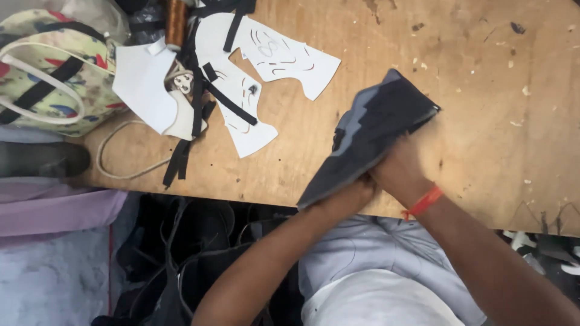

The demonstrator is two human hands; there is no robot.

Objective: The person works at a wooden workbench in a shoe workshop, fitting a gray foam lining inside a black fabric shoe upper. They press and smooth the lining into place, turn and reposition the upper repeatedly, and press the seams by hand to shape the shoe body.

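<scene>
A dark grey and black shoe upper [374, 130] lies slanted on the wooden table [483, 90], its lower end reaching over the near edge. My left hand [349, 196] grips that lower end from beneath. My right hand [402, 169], with a red band at the wrist, holds the upper's right side and is partly hidden under it.
White paper pattern pieces [275, 57] and black straps [199, 96] lie at the table's far left, beside a copper-coloured thread spool [176, 23]. A patterned bag [48, 66] with white handles sits at the left edge. Dark shoe parts [181, 253] lie piled on the floor below.
</scene>
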